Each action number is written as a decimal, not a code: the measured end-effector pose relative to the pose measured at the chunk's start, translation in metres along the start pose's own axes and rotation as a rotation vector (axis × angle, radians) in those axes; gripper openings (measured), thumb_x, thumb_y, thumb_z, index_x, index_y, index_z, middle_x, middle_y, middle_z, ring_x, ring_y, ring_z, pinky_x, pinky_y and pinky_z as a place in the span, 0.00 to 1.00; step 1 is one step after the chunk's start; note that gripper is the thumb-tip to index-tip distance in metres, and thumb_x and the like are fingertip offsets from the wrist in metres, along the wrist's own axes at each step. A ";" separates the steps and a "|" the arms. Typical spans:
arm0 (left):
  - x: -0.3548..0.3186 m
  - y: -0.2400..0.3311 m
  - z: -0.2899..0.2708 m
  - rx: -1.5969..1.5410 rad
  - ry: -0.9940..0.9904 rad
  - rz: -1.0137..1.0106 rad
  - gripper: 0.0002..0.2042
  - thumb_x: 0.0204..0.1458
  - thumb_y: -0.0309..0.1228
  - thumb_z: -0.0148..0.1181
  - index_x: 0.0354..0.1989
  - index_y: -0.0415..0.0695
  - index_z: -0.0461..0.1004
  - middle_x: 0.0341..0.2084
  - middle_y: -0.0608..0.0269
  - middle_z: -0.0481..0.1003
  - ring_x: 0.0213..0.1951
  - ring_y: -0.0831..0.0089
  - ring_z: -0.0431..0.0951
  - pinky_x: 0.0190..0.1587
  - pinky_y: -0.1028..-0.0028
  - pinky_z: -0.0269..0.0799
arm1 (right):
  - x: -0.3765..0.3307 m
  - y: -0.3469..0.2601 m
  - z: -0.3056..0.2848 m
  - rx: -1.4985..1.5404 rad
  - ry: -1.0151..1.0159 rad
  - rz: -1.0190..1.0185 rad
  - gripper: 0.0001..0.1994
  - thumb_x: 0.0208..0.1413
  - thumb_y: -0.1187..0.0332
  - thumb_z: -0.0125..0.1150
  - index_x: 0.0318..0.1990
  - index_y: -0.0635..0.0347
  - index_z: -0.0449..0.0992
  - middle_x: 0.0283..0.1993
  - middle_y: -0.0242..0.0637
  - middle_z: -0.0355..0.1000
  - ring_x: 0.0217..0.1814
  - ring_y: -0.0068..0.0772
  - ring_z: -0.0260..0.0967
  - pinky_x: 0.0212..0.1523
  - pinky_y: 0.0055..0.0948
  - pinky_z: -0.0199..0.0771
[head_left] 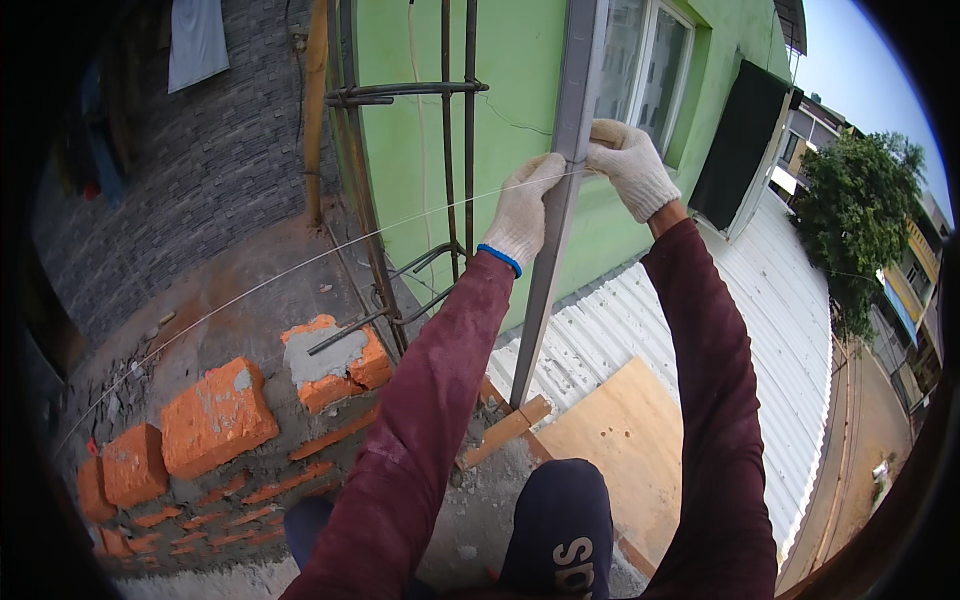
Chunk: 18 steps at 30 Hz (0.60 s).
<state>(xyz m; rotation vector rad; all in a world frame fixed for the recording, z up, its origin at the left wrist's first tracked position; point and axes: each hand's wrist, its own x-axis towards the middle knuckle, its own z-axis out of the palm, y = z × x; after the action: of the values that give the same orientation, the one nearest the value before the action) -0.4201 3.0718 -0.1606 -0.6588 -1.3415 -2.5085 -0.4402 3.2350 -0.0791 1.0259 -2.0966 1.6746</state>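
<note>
A grey metal post [566, 215] stands upright, slightly tilted, in front of me. A thin white string [330, 252] runs taut from the lower left up to the post and crosses its face. My left hand [522, 208], in a white knit glove with a blue cuff, is closed at the post's left edge, its fingertips partly hidden. My right hand [637, 172], gloved too, is bent round the post's right side with its fingers pinched on the string's end. Both hands are at about the same height.
An unfinished wall of orange bricks [218, 418] and mortar lies lower left. Rebar [470, 140] rises left of the post, before a green wall [510, 60]. A plywood sheet [625, 450] lies on white corrugated roofing [750, 290], whose edge drops toward a street at right.
</note>
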 end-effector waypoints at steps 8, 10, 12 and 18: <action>0.004 -0.002 0.002 -0.029 -0.042 0.076 0.21 0.65 0.37 0.59 0.63 0.40 0.71 0.48 0.65 0.76 0.48 0.78 0.74 0.52 0.76 0.70 | 0.014 -0.013 -0.008 -0.205 -0.206 0.024 0.28 0.56 0.67 0.64 0.63 0.69 0.74 0.56 0.43 0.79 0.58 0.33 0.75 0.64 0.32 0.70; 0.002 0.002 0.001 -0.031 -0.052 0.054 0.23 0.66 0.37 0.58 0.65 0.41 0.69 0.49 0.65 0.75 0.49 0.77 0.74 0.53 0.75 0.71 | 0.018 -0.009 0.005 -0.055 -0.208 -0.037 0.29 0.55 0.68 0.62 0.65 0.69 0.71 0.55 0.42 0.79 0.57 0.34 0.75 0.64 0.31 0.71; 0.001 0.003 0.000 -0.034 -0.073 0.055 0.23 0.65 0.38 0.58 0.66 0.41 0.68 0.49 0.65 0.76 0.49 0.76 0.74 0.52 0.74 0.71 | 0.019 -0.010 0.006 0.106 -0.267 -0.048 0.32 0.54 0.72 0.59 0.69 0.68 0.66 0.55 0.42 0.78 0.58 0.36 0.74 0.64 0.32 0.70; 0.005 0.002 -0.002 -0.058 -0.091 0.090 0.26 0.63 0.37 0.60 0.68 0.42 0.67 0.48 0.64 0.76 0.48 0.76 0.75 0.50 0.73 0.73 | 0.044 0.016 0.004 0.487 -0.363 -0.104 0.27 0.56 0.69 0.60 0.65 0.64 0.69 0.54 0.37 0.75 0.55 0.33 0.74 0.63 0.30 0.73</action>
<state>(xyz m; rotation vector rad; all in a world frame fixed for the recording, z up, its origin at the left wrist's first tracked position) -0.4238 3.0692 -0.1573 -0.8362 -1.2425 -2.4816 -0.4816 3.2170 -0.0659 1.6614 -1.8149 2.1319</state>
